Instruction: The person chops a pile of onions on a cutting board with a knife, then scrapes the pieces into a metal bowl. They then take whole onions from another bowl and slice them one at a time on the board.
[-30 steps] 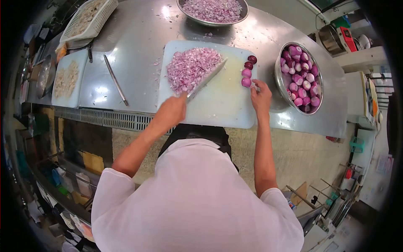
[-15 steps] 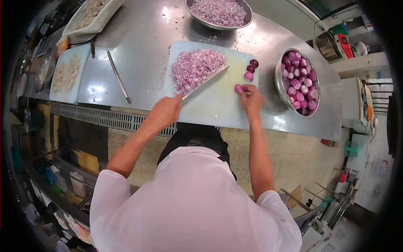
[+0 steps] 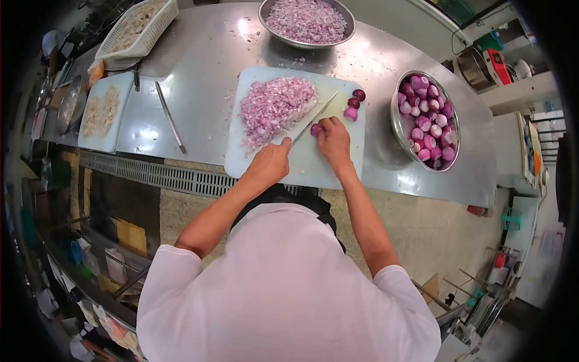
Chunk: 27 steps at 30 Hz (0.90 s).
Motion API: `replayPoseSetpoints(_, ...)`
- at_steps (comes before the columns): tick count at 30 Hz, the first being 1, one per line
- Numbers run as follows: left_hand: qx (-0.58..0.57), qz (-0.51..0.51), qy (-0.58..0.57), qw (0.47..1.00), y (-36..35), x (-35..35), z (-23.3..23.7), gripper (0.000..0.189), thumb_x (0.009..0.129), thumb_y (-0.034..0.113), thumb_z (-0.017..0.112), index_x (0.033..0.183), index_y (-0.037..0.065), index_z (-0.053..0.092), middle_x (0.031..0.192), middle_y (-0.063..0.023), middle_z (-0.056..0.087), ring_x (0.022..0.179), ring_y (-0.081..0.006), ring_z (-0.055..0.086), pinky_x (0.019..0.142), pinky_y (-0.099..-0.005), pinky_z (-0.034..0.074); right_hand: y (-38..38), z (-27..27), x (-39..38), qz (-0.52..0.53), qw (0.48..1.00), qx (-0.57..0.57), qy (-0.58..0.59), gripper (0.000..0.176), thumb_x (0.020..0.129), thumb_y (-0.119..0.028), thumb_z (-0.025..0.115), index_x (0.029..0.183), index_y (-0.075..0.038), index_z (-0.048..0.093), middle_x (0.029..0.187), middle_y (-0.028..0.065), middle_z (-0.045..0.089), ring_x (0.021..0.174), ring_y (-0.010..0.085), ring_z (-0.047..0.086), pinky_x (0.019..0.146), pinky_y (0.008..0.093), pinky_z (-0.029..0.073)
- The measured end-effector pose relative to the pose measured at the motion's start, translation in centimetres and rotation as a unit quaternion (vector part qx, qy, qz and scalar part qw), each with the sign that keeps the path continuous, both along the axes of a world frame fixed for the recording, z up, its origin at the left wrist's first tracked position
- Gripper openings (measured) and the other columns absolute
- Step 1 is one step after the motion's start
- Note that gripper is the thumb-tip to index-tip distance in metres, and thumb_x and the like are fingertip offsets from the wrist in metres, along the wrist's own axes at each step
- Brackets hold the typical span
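Observation:
My left hand (image 3: 269, 163) is closed round the handle of a kitchen knife (image 3: 317, 114), whose blade slants up and away across the white cutting board (image 3: 319, 172). Just right of the blade, my right hand (image 3: 334, 142) pinches a small peeled red onion (image 3: 315, 130) on the board. A large heap of chopped red onion (image 3: 274, 107) covers the board's left side, beside the blade. Beyond my right hand, a short row of red onion pieces (image 3: 351, 113) lies near the board's right edge.
On the steel table (image 3: 199, 72), a metal bowl (image 3: 395, 123) of peeled red onions stands right, another bowl (image 3: 307, 44) of chopped onion at the back. To the left are a sharpening rod (image 3: 169, 117), a second board (image 3: 123, 114) with pale pieces, and a white basket (image 3: 148, 39).
My right hand has moved left with the onion, close to the knife. My left hand has shifted right, carrying the knife away from the chopped heap. The whole view has shifted slightly.

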<state>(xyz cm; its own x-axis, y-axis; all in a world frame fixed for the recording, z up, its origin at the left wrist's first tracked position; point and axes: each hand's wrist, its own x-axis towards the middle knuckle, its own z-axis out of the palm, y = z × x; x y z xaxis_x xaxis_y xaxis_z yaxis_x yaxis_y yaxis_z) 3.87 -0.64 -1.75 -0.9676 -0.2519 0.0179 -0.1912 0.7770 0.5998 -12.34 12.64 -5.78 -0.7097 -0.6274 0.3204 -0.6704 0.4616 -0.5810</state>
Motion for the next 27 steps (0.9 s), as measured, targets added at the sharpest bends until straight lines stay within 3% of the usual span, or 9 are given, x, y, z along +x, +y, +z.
replayPoseSetpoints(3, 0.014, 0.021, -0.033, 0.999, 1.6, 0.6, 3.2, 0.020, 0.081, -0.005, 0.050, 0.100, -0.006, 0.049, 0.068, -0.0286, 0.061, 0.068, -0.0484, 0.062, 0.063, -0.0570, 0.048, 0.2, -0.3, -0.4, 0.023, 1.000, -0.001, 0.011, 0.012, 0.079, -0.001, 0.061, 0.091, -0.004, 0.063, 0.087, 0.0137, 0.059, 0.085, 0.0351, 0.059, 0.073, 0.0455, 0.050)
replayPoseSetpoints(5, 0.005, 0.026, -0.058, 0.998, 2.0, 0.1, 1.6, 0.019, 0.081, -0.004, 0.049, 0.100, -0.006, 0.049, 0.068, -0.0290, 0.061, 0.068, -0.0482, 0.062, 0.064, -0.0569, 0.049, 0.1, -0.6, -0.8, 0.031, 0.999, -0.021, 0.013, 0.013, 0.078, -0.001, 0.061, 0.091, -0.004, 0.063, 0.087, 0.0136, 0.059, 0.084, 0.0351, 0.059, 0.073, 0.0455, 0.050)
replayPoseSetpoints(9, -0.004, 0.033, -0.099, 0.995, 3.0, 0.2, 4.0, 0.020, 0.081, -0.004, 0.049, 0.101, -0.006, 0.048, 0.068, -0.0299, 0.061, 0.068, -0.0482, 0.063, 0.064, -0.0572, 0.049, 0.8, -1.1, -0.6, 0.041, 0.998, -0.042, 0.030, 0.016, 0.077, 0.001, 0.061, 0.092, -0.004, 0.062, 0.089, 0.0132, 0.058, 0.083, 0.0343, 0.058, 0.071, 0.0444, 0.050)
replayPoseSetpoints(11, -0.007, 0.038, -0.109, 0.993, 3.6, 0.5, 2.0, 0.021, 0.081, -0.004, 0.050, 0.102, -0.006, 0.047, 0.068, -0.0298, 0.061, 0.068, -0.0484, 0.063, 0.064, -0.0572, 0.050, 1.1, -1.4, -0.5, 0.044, 0.997, -0.048, 0.030, 0.017, 0.076, 0.002, 0.061, 0.092, -0.004, 0.062, 0.090, 0.0131, 0.058, 0.083, 0.0339, 0.057, 0.070, 0.0439, 0.050)
replayPoseSetpoints(22, -0.003, 0.043, -0.128, 0.991, 3.9, 0.4, 2.9, 0.021, 0.080, -0.005, 0.052, 0.100, -0.004, 0.045, 0.066, -0.0281, 0.061, 0.067, -0.0487, 0.062, 0.061, -0.0568, 0.048, 1.2, -2.0, -0.6, 0.036, 0.996, -0.073, 0.044, 0.019, 0.076, 0.004, 0.061, 0.094, -0.003, 0.061, 0.092, 0.0123, 0.058, 0.083, 0.0333, 0.056, 0.069, 0.0431, 0.050)
replayPoseSetpoints(27, -0.014, 0.040, -0.124, 0.991, 3.8, 0.6, 2.0, 0.026, 0.083, -0.002, 0.055, 0.107, -0.006, 0.046, 0.066, -0.0273, 0.059, 0.066, -0.0467, 0.061, 0.060, -0.0545, 0.046, 1.1, -2.2, -0.3, 0.036, 0.992, -0.104, 0.055, 0.020, 0.076, 0.006, 0.061, 0.094, -0.002, 0.061, 0.093, 0.0122, 0.059, 0.084, 0.0332, 0.056, 0.070, 0.0436, 0.049)
